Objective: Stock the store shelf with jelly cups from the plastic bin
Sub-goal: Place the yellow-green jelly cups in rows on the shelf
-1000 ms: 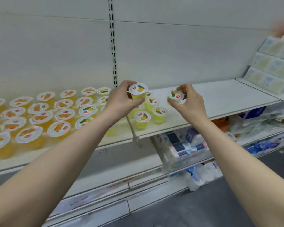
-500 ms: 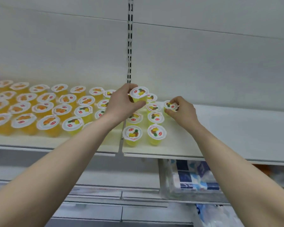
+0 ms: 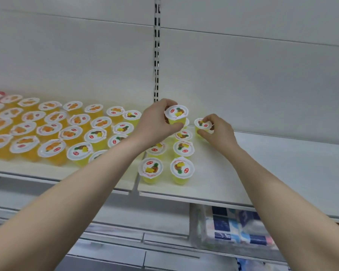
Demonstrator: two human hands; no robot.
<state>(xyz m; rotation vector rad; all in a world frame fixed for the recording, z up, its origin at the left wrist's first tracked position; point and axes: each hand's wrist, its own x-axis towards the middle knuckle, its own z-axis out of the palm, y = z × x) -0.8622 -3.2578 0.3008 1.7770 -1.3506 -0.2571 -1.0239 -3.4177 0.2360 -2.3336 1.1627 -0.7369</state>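
I have the left hand [image 3: 153, 126] curled round a yellow jelly cup [image 3: 176, 113], thumb under its side and fingers over the far rim. It holds the cup above the rearmost cups, close to the back panel [image 3: 252, 85] and just right of the slotted upright [image 3: 156, 55].

The right hand [image 3: 219, 133] pinches a second cup [image 3: 203, 123] by its lid edge, at the back edge of the shelf [image 3: 272, 173]. I cannot tell whether its base touches the board.

Between my forearms two short files of yellow cups [image 3: 182, 169] run from the back towards the front edge, and the nearest pair stands a little short of the lip. Left of the seam, where two boards meet, orange cups [image 3: 47, 130] sit in tight rows out to the left edge, with a few yellow ones at their right end.

Right of the second cup the board lies bare all the way to the right edge, from back panel to front lip. On the level below, near the right, I see blue and white packets [image 3: 233, 227].
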